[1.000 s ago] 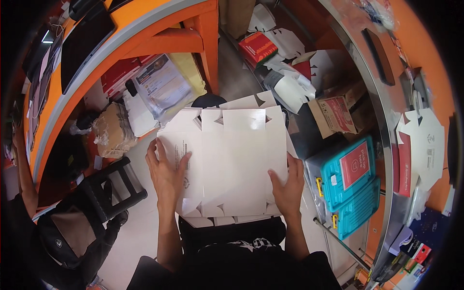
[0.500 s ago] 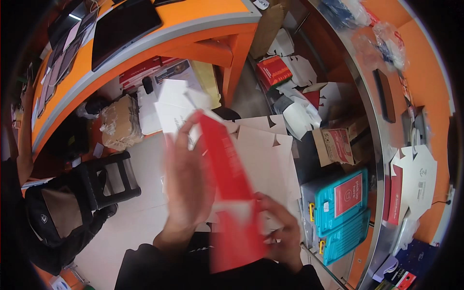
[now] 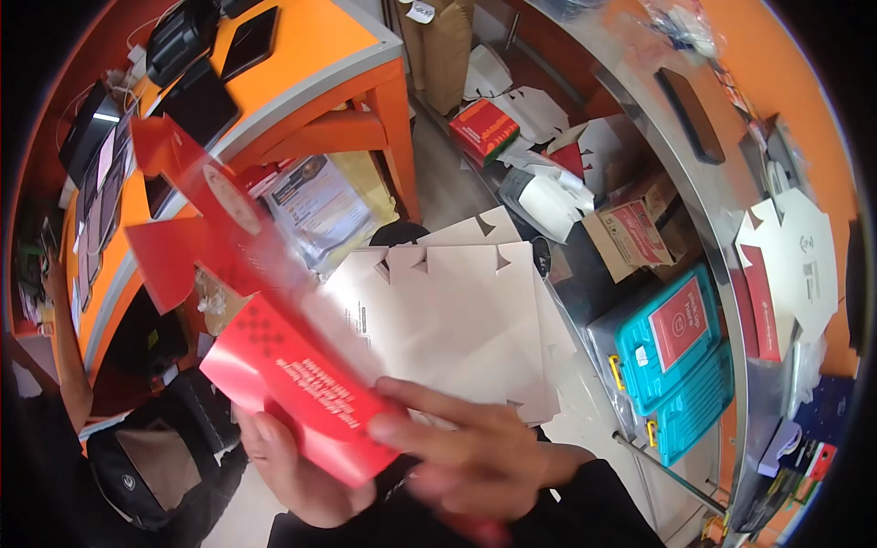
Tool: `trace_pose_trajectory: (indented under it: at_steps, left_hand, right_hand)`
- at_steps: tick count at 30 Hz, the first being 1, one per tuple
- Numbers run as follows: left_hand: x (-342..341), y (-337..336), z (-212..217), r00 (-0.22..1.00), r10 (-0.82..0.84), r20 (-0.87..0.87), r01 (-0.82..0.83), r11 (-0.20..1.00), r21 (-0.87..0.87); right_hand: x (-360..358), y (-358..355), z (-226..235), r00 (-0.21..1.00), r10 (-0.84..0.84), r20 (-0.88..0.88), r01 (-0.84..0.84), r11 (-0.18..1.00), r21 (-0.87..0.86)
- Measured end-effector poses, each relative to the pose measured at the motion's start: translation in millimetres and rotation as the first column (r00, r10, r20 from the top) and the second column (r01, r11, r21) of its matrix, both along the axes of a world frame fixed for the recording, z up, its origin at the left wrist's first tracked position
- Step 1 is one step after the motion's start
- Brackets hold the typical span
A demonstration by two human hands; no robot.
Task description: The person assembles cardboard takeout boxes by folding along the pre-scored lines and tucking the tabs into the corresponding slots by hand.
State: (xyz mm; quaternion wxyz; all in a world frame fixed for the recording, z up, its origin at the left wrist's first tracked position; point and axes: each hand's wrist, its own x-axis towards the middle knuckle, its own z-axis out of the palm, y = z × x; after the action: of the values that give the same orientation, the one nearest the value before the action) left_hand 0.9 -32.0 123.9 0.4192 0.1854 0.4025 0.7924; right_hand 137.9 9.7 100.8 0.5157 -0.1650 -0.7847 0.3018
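A red folding carton with pale print is tilted in front of me, its flaps standing out at the upper left and partly smeared by motion. My left hand grips the carton's lower left side, thumb on the near panel. On its right end, my right hand presses with fingers and thumb against the edge; its lower fingers are blurred, with a red part of the carton beside them. Just beyond, flat pale carton blanks lie in a stack with notched edges.
An orange table with tablets stands at the far left. Below it is a black bag. At right are a teal-lidded bin, a brown box and a metal-edged counter. A red box sits farther back.
The carton has turned from upright, white inside partly showing, to tilted left with its red printed faces toward me. Both hands have shifted with it, and my view has swung slightly.
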Motion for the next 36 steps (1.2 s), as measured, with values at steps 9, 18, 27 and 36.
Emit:
trace_pose_trajectory:
  at_steps: [9, 18, 27, 36]
  left_hand:
    - [63, 41, -74, 0.939, -0.343, 0.005, 0.333, 0.906, -0.261]
    - [89, 32, -136, 0.771, -0.460, 0.441, 0.611, 0.728, -0.310]
    - [90, 36, -133, 0.844, -0.411, 0.344, 0.520, 0.782, -0.342]
    - [91, 36, -120, 0.817, -0.406, 0.410, 0.555, 0.746, -0.367]
  right_hand:
    - [65, -22, -90, 0.962, -0.272, -0.007, 0.242, 0.865, -0.440]
    - [96, -30, -106, 0.839, -0.126, 0.530, 0.362, 0.855, -0.371]
    - [73, -35, -111, 0.760, -0.232, 0.607, 0.510, 0.792, -0.336]
    - [53, -43, -109, 0.631, -0.350, 0.692, 0.601, 0.785, -0.151]
